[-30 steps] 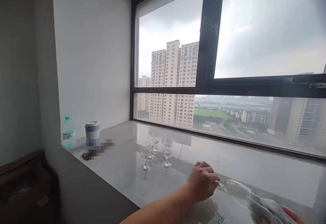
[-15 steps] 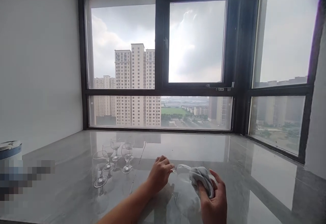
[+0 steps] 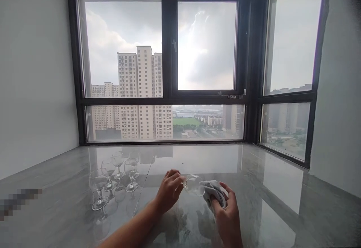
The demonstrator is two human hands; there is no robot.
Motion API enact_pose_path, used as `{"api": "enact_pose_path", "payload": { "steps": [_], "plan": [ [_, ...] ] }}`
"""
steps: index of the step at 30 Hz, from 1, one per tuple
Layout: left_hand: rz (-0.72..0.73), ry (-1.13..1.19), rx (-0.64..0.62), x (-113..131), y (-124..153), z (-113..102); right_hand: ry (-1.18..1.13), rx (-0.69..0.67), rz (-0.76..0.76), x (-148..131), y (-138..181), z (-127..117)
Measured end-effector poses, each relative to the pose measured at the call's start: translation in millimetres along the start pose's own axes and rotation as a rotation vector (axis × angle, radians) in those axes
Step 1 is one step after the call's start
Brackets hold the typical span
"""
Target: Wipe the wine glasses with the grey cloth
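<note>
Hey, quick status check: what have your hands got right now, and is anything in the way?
Left hand grips wine glass by its stem end, glass on its side. Right hand presses grey cloth to bowl. Four stemmed glasses upright to the left, apart.

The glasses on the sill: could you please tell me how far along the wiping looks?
Hard to say what is done: four stemmed glasses stand upright in a group on the marble sill, and whether they are wiped cannot be told. In hand: the left hand holds a fifth glass on its side while the right hand presses a grey cloth to its bowl. No other glasses show.
</note>
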State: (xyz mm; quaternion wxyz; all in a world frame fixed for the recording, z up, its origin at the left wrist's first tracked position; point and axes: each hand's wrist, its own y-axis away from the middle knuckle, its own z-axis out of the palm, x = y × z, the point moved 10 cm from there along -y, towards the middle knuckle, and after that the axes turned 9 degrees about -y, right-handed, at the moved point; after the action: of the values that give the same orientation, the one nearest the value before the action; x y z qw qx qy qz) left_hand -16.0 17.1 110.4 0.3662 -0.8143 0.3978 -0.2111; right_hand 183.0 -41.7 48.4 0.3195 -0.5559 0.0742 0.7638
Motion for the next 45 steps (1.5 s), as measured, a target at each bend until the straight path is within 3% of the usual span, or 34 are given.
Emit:
{"api": "enact_pose_path", "payload": {
  "steps": [6, 12, 15, 21, 30, 33, 36, 39, 43, 45],
  "plan": [
    [-0.145, 0.072, -0.073, -11.0, 0.2, 6.0, -0.067, -0.123, 0.079, 8.8, 16.2, 30.5],
    [-0.26, 0.093, -0.118, -22.6, 5.8, 15.6, -0.17, -0.08, 0.049, -3.4, 23.9, 41.5],
    [-0.34, 0.135, -0.203, -36.5, 13.9, 33.4, -0.172, -0.001, 0.013, -6.2, 18.5, 28.2],
    [-0.457, 0.118, -0.347, -56.8, 23.5, 61.9, -0.06, 0.28, 0.006, -3.6, 5.8, -22.7],
    [-0.584, -0.006, -0.446, -78.6, -37.7, 121.2, 0.017, 0.334, -0.075, 2.0, -6.5, -45.6],
    [-0.627, -0.054, -0.447, -84.9, -49.0, 128.4, 0.016, 0.338, -0.102, -2.2, -5.3, -48.5],
    [-0.659, -0.095, -0.408, -82.7, -45.1, 111.0, 0.034, 0.331, -0.107, -8.4, -3.4, -50.7],
    [-0.604, -0.093, -0.319, -62.0, -24.9, 62.5, 0.035, 0.341, -0.093, -11.4, -1.3, -54.8],
    [-0.384, -0.112, -0.152, -17.3, 38.7, -42.9, 0.058, 0.341, -0.079, -11.4, -0.3, -55.2],
    [-0.404, -0.19, -0.019, -16.1, 88.5, -106.7, 0.073, 0.331, -0.073, -10.1, 0.2, -51.9]
  ]
}}
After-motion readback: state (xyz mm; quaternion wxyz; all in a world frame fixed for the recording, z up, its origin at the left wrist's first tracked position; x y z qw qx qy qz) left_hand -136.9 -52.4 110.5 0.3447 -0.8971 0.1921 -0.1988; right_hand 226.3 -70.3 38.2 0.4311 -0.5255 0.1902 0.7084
